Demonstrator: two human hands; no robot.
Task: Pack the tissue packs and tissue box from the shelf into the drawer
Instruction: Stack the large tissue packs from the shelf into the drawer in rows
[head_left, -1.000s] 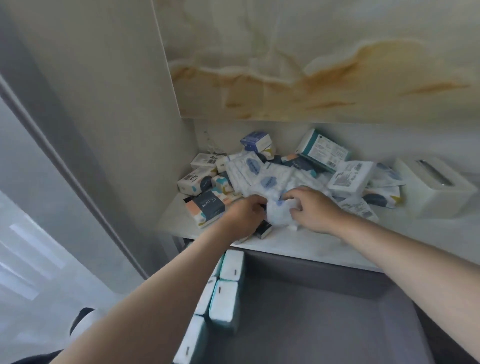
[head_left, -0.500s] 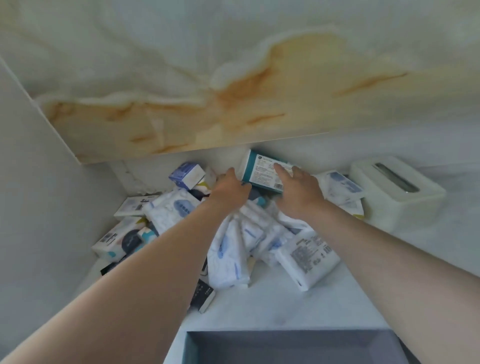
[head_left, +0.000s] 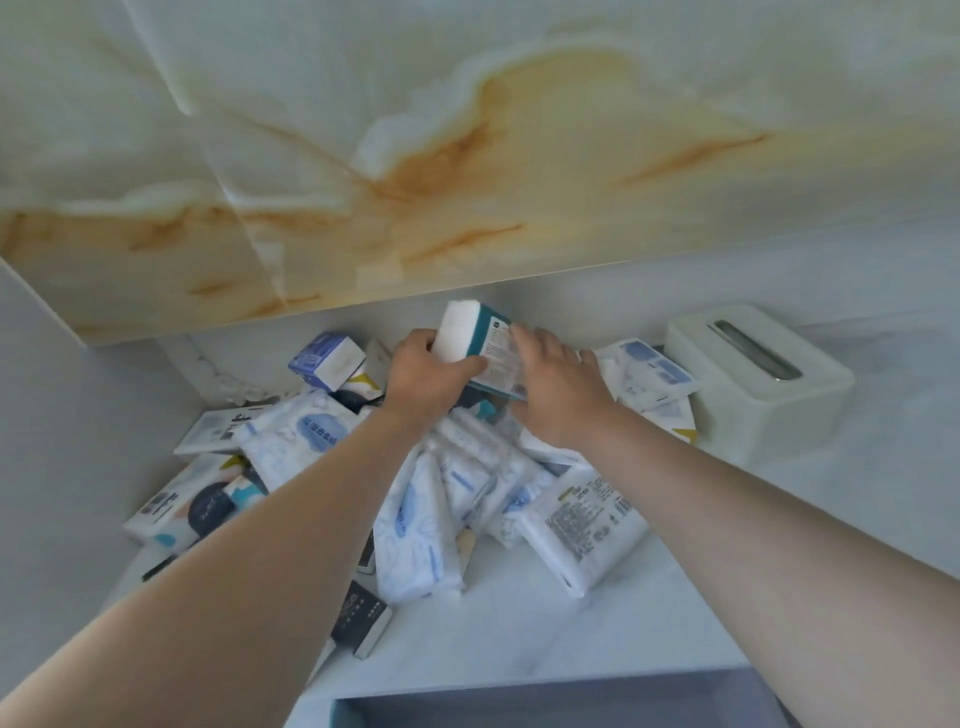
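- Left hand (head_left: 423, 374) fingers clamp the teal tissue pack (head_left: 488, 338), held over the pile (head_left: 415, 519) on the shelf (head_left: 597, 623)
- Right hand (head_left: 556, 395) fingers lie across its label; thumb hidden, grip unclear
- Drawer (head_left: 545, 706) cut off below

Print on the tissue packs (head_left: 582, 525) is too blurred to read.

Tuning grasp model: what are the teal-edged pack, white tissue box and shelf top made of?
The teal-edged pack: likely thin plastic film over soft tissue; slight sheen, printed label. The white tissue box: rigid, smooth, probably plastic; rounded corners, metallic-looking slot. The shelf top: polished marble-look slab, faint grey veining; stone or laminate unclear.
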